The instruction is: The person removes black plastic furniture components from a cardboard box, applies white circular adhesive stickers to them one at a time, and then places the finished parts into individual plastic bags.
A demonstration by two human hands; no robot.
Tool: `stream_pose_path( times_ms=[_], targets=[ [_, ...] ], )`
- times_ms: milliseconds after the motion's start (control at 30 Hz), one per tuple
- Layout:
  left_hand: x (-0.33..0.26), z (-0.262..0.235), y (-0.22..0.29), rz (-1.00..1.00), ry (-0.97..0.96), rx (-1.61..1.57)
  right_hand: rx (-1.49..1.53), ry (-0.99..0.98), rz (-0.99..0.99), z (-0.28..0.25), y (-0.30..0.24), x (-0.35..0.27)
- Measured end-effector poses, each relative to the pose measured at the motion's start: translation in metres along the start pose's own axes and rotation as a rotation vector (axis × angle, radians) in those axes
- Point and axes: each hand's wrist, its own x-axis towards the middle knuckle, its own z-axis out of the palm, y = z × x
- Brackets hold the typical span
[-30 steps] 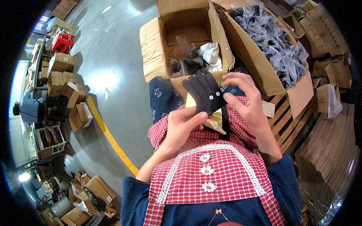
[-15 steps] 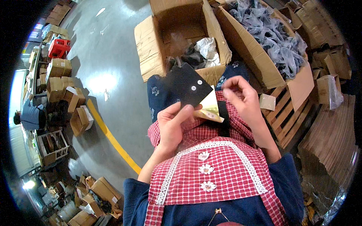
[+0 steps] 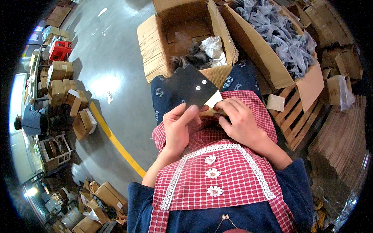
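Note:
My left hand (image 3: pixel 176 126) is closed, thumb on top, around the near edge of a flat black piece (image 3: pixel 190 85) above my lap. Two white round stickers (image 3: pixel 201 85) sit on its face, near the right side. Under the black piece a pale yellow sticker sheet (image 3: pixel 213 99) sticks out, its lower part hidden by my fingers. My right hand (image 3: pixel 241 122) has its fingers bent and pinched at the right edge of this sheet. Whether a loose sticker is between those fingertips cannot be seen.
Ahead of my knees stands an open cardboard box (image 3: pixel 151 48) with dark pieces and a white bag (image 3: pixel 213 48) inside. To its right, a large carton (image 3: pixel 260 54) full of plastic-wrapped pieces rests on a wooden pallet (image 3: pixel 297 120). Flattened cardboard (image 3: pixel 338 132) is stacked at the right.
My right hand has come down and left, from above the apron to the sheet's edge, covering much of it. My left hand keeps its hold on the black piece.

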Motion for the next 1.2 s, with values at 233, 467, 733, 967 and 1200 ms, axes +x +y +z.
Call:
stream_pose_path(
  times_ms=[233,467,733,967,1200],
  targets=[
    [-0.001,0.001,-0.001,0.014,0.01,0.048,0.003,0.054,-0.028,-0.002,0.0,0.002],
    [0.002,-0.001,-0.004,0.012,-0.016,0.015,-0.024,0.012,-0.012,0.004,0.003,-0.005],
    [0.001,-0.001,-0.004,0.007,-0.017,0.043,0.331,0.013,0.299,0.001,0.012,-0.006],
    [0.003,-0.002,-0.006,-0.005,-0.028,0.009,0.191,-0.012,0.185,-0.007,0.013,-0.006],
    [0.002,0.0,-0.005,-0.005,-0.025,0.048,0.175,0.012,0.155,0.002,0.013,-0.007]
  ],
)
